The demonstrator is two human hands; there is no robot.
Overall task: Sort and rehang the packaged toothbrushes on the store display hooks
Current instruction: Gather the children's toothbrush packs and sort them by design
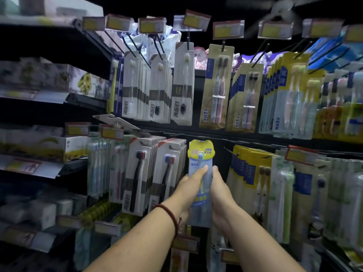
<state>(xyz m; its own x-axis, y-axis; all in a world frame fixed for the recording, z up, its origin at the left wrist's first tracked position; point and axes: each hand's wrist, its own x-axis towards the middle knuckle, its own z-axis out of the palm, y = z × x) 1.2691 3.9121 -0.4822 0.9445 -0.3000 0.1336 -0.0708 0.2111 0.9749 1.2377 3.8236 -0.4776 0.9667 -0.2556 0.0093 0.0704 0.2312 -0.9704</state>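
A toothbrush pack with a yellow top and pale blue body (200, 154) stands upright in front of the dark gap in the lower row of hooks. My left hand (191, 185) grips its left side, thumb across the front. My right hand (221, 191) grips its right edge. The pack's top reaches the dark rail (216, 137) between the rows; whether it is on a hook cannot be seen. White packs with dark brushes (137, 173) hang just left of it, yellow and blue packs (249, 169) just right.
The upper row holds white packs (157, 91), gold twin-brush packs (216, 85) and yellow-green packs (284, 95) under price tags (227, 29). One white pack (117, 122) lies tilted over the lower-left hooks. Shelves with boxed goods (49, 146) stand at the left.
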